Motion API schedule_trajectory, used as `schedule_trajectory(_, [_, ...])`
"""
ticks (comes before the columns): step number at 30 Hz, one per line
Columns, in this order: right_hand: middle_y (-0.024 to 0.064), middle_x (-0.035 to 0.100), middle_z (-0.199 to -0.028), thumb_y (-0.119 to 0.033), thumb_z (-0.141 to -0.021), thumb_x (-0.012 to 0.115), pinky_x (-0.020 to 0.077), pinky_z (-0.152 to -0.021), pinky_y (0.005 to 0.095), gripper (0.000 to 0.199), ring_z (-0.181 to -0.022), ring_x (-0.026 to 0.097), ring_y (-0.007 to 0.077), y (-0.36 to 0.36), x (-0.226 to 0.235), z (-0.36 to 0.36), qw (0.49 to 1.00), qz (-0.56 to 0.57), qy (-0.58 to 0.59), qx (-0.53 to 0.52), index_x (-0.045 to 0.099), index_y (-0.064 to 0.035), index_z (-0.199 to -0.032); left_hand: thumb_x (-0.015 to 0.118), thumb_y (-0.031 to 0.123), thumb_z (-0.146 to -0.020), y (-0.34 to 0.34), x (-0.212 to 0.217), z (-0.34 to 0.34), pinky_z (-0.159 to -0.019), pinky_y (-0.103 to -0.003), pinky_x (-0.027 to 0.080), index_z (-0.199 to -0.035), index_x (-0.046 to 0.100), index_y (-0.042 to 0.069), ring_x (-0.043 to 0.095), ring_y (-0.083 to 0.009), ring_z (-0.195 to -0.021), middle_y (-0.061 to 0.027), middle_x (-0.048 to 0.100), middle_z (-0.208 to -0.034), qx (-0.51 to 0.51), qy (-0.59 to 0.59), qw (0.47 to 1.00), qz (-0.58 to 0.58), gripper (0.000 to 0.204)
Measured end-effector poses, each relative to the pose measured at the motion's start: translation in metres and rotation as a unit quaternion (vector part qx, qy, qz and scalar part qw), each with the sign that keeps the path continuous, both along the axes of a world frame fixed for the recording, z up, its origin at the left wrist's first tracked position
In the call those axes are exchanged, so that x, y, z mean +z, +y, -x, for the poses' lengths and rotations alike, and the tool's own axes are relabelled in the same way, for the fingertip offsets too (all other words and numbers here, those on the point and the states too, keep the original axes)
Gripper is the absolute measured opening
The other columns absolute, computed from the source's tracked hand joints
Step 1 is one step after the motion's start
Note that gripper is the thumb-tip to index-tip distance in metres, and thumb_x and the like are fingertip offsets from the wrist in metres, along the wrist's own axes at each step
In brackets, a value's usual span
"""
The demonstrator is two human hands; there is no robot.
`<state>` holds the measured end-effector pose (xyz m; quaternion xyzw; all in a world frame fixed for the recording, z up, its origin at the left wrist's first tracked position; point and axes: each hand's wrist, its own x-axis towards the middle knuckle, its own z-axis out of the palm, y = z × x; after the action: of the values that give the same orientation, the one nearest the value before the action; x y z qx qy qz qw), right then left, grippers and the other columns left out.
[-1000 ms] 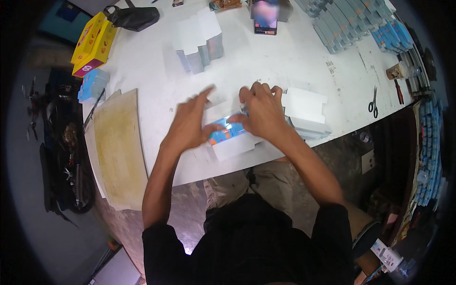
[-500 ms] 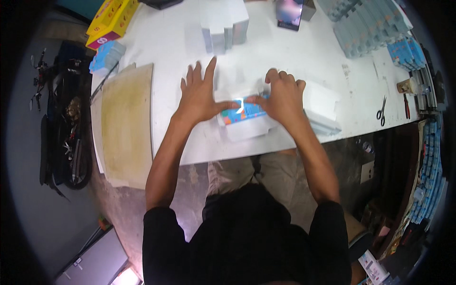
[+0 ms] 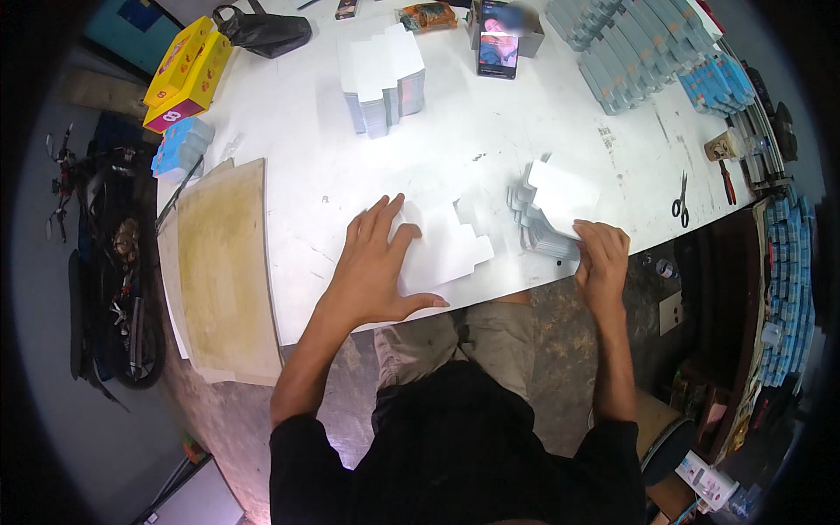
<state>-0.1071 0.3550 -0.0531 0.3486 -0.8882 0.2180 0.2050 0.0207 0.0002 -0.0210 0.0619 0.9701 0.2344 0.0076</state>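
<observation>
A white die-cut card blank (image 3: 448,247) lies near the table's front edge. My left hand (image 3: 372,267) rests along its left side, thumb and fingers spread apart. Farther right stands a stack of similar white card blanks (image 3: 560,194) with notched edges. My right hand (image 3: 604,258) is at the stack's near right corner, fingers curled together over the edge of the top blank. The thumb is partly hidden.
A taller stack of white blanks (image 3: 382,74) and a propped phone (image 3: 498,44) stand farther back. Scissors (image 3: 682,201) lie right, below rows of grey-blue folded boxes (image 3: 643,52). A yellowish board (image 3: 223,271) covers the left; yellow boxes (image 3: 188,74) sit behind it.
My right hand has left the blue-printed piece in the middle and moved right to the stack. My left hand has come nearer the front edge. A white blank now shows in the middle; the view has shifted.
</observation>
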Motion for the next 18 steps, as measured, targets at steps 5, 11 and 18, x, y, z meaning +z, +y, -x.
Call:
schedule_trajectory(5, [0.0093, 0.073, -0.125, -0.009, -0.087, 0.081, 0.0429, -0.111, 0.0548, 0.037, -0.122, 0.066, 0.0299, -0.006, 0.011, -0.004, 0.993, -0.082, -0.068, 0.047, 0.072, -0.0075, -0.123, 0.100, 0.044, -0.064, 0.008, -0.002, 0.003, -0.123, -0.062, 0.031, -0.112, 0.063, -0.001, 0.036, -0.0555, -0.149, -0.0392, 0.039, -0.156, -0.010, -0.006, 0.997, 0.081, 0.075])
schedule_trajectory(11, [0.0158, 0.072, -0.127, -0.021, -0.084, 0.080, 0.0434, -0.115, 0.0569, 0.042, -0.122, 0.066, 0.0331, -0.112, -0.005, -0.040, 0.963, -0.036, -0.066, 0.260, 0.075, -0.0035, -0.122, 0.098, 0.032, -0.066, 0.008, -0.005, 0.011, -0.120, -0.057, 0.038, -0.108, 0.064, -0.002, 0.040, -0.0548, -0.145, -0.0387, 0.040, -0.155, -0.006, -0.008, 0.998, 0.064, 0.064])
schedule_trajectory(18, [0.0185, 0.075, -0.107, -0.016, -0.078, 0.079, 0.0498, -0.103, 0.0488, 0.025, -0.096, 0.070, 0.0307, -0.131, 0.009, -0.019, 0.935, -0.103, -0.107, 0.321, 0.075, 0.0001, -0.096, 0.095, 0.032, -0.073, -0.012, 0.020, 0.025, -0.118, -0.053, 0.042, -0.111, 0.070, 0.006, 0.048, -0.0490, -0.141, -0.0317, 0.051, -0.152, -0.026, -0.099, 0.995, -0.012, 0.052])
